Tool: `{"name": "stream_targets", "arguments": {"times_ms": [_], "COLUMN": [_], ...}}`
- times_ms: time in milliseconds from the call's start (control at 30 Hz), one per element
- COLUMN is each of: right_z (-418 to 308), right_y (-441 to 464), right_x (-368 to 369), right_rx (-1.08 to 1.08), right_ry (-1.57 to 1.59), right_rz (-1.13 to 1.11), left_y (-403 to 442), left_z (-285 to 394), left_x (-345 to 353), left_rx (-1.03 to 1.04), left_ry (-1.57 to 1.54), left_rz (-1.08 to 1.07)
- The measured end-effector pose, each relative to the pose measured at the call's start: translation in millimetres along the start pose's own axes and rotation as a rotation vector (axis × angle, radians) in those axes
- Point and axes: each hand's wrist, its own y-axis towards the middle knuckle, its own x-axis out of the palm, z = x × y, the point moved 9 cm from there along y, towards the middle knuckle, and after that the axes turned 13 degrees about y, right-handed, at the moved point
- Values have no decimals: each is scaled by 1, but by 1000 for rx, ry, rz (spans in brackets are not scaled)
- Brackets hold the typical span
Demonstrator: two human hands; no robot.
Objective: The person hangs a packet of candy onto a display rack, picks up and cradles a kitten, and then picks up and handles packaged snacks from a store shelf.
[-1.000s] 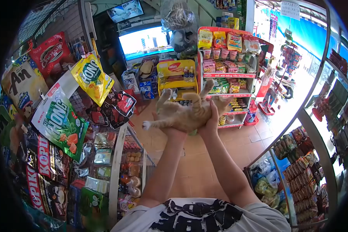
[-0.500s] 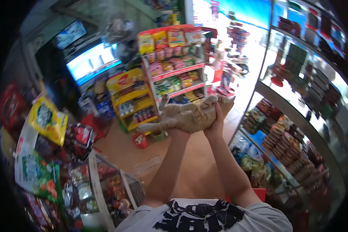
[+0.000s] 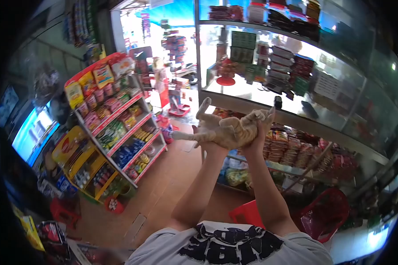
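Observation:
A pale ginger cat point(image 3: 232, 132) lies belly up across both my hands, held out in front of me at arm's length. Its hind legs stretch to the left, and its head end is on the right with the front paws folded. My left hand point(image 3: 211, 145) cups the hindquarters from below, most of its fingers hidden by the body. Around the chest and shoulder end, my right hand point(image 3: 261, 136) is closed, with its far fingers out of sight behind the cat.
A snack rack point(image 3: 115, 128) and a yellow shelf point(image 3: 82, 154) stand left. Ahead and right is a glass display case point(image 3: 247, 99) with stacked packets. A red chair point(image 3: 325, 214) and red stool point(image 3: 247, 214) are close on the right. A bright doorway opens beyond the rack.
My view and body have turned right, so the rack and screen shift left and the glass case comes in front. The cat stays in both hands.

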Motion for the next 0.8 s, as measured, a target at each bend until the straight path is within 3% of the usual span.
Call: {"name": "stream_targets", "arguments": {"times_ms": [33,100,133,233,367,467,533,667,733,800], "right_z": [-15,-42,-53,-76,-81,-78,-73,-66,-59,-50], "right_y": [3,11,12,21,27,29,31,38,41,45], "right_x": [-7,-11,-10,-14,-18,-18,-13,-18,-19,-19], "right_rx": [-21,-37,-69,-124,-163,-188,-202,-209,-196,-177], "right_ry": [-48,-71,-92,-116,-124,-62,-98,-119,-102,-86], "right_rz": [44,36,57,61,51,42,64,110,99,85], "left_y": [1,3,13,11,29,51,59,62,53,66], "left_z": [-12,-29,-41,-51,-74,-86,-73,-68,-54,-61], "left_x": [14,41,42,68,53,39,56,42,63,38], "left_rx": [-58,-47,-80,-100,-162,-162,-135,-134,-227,-189], "left_ry": [169,-505,-601,-600,-477,-651,-807,-654,-849,-780], "left_rz": [22,46,8,136,84,41,-258,-96,-119,-124]}}
